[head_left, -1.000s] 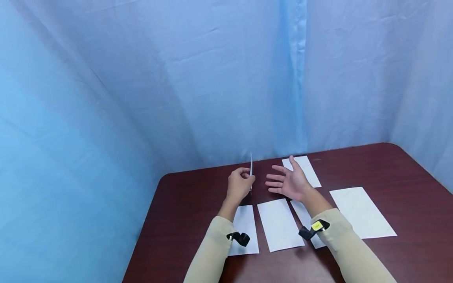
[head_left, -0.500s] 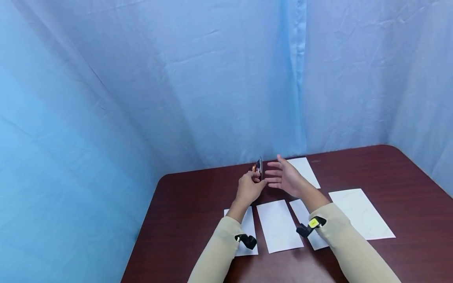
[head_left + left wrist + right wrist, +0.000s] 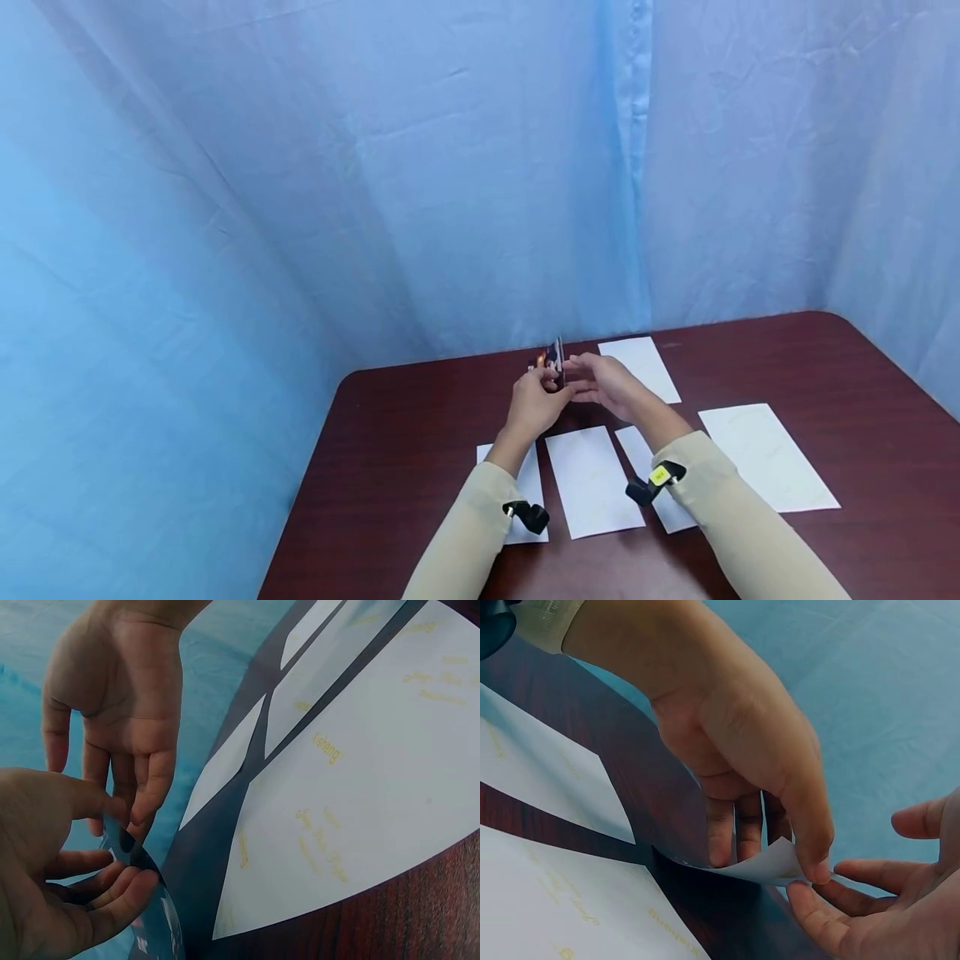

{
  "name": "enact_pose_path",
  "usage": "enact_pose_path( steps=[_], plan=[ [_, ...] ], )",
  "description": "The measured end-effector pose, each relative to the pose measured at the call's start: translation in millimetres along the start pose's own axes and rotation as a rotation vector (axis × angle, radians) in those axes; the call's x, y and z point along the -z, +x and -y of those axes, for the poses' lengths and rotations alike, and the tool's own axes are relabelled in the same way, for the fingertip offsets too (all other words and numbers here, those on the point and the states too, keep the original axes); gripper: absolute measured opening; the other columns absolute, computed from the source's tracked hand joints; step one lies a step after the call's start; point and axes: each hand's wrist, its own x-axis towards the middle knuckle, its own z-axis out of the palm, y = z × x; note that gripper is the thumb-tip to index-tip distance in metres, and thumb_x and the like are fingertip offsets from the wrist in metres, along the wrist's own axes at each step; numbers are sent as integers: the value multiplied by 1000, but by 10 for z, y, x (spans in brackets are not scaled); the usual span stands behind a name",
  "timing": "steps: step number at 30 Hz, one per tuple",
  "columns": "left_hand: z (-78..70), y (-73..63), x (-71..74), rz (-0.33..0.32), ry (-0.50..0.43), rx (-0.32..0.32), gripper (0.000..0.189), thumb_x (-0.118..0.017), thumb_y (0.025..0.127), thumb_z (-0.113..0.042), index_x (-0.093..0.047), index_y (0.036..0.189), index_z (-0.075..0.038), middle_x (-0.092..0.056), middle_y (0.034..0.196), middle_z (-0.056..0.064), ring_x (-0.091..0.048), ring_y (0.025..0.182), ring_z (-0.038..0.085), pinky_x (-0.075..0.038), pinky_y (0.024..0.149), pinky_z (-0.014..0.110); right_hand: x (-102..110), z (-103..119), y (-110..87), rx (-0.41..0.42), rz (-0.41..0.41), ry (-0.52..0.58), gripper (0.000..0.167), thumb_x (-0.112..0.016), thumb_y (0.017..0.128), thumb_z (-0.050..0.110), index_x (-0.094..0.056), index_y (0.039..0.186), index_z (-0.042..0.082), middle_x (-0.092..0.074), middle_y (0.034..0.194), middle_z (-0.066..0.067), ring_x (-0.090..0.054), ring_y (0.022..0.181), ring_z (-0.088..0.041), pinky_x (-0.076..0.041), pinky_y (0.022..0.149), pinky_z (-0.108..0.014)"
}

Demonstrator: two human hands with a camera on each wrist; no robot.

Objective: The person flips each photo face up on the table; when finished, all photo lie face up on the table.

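A glossy photo print (image 3: 557, 354) stands on edge above the table, its dark picture side toward the left. My left hand (image 3: 534, 404) pinches it between thumb and fingers. In the right wrist view the print (image 3: 761, 866) curves, showing its white back. Opposite it, my right hand (image 3: 611, 387) has its fingers extended, the fingertips at the print's edge. Its thumb (image 3: 919, 821) points away from the print in the right wrist view. From the left wrist, the right palm (image 3: 135, 682) shows above the bent print (image 3: 161, 915).
White sheets with faint yellow lettering lie on the dark red table (image 3: 405, 467): one at the back (image 3: 651, 367), one at the right (image 3: 768, 458), and several in front, including a middle sheet (image 3: 595, 483). Blue curtains (image 3: 480, 167) hang behind and left.
My left hand has moved right with the print and turned it so its picture side shows. My right hand has drawn in until its fingers reach the print.
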Motion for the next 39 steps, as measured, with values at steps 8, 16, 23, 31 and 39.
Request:
enact_pose_path(
  steps=[8,16,23,31,39],
  plan=[
    [90,-11,145,52,-96,-13,49,-78,96,-32,-67,137,-7,-72,127,13,-73,102,23,-64,80,32,27,-15,80,-37,-19,-21,61,-33,113,31,-35,160,-8,-36,168,-27,-58,137,-37,-59,103,-37],
    [327,55,349,123,222,-165,66,-80,92,-27,-58,151,-8,-54,160,13,-44,153,38,-40,122,61,63,-71,166,-62,-19,-28,62,-32,113,32,-27,164,-4,-38,164,-34,-50,144,-47,-58,105,-42],
    [426,93,413,274,363,-116,70,-75,97,-28,-48,160,-13,-44,168,12,-22,164,41,-25,128,68,47,-88,215,-71,-29,-28,68,-36,112,38,-24,165,-2,-33,165,-36,-39,151,-51,-44,121,-55],
    [498,107,402,319,441,-27,62,-71,101,-29,-51,158,-16,-37,172,9,-13,166,42,-20,130,68,91,-69,157,-78,-67,-106,73,-35,111,41,-21,165,-5,-30,167,-35,-37,152,-51,-35,127,-58],
    [544,134,480,319,475,42,56,-67,104,-33,-53,157,-24,-25,176,15,-5,166,43,-16,132,67,246,-18,-17,11,-42,-128,65,-29,114,35,-24,165,-5,-34,165,-35,-38,153,-51,-36,126,-58]
  ],
)
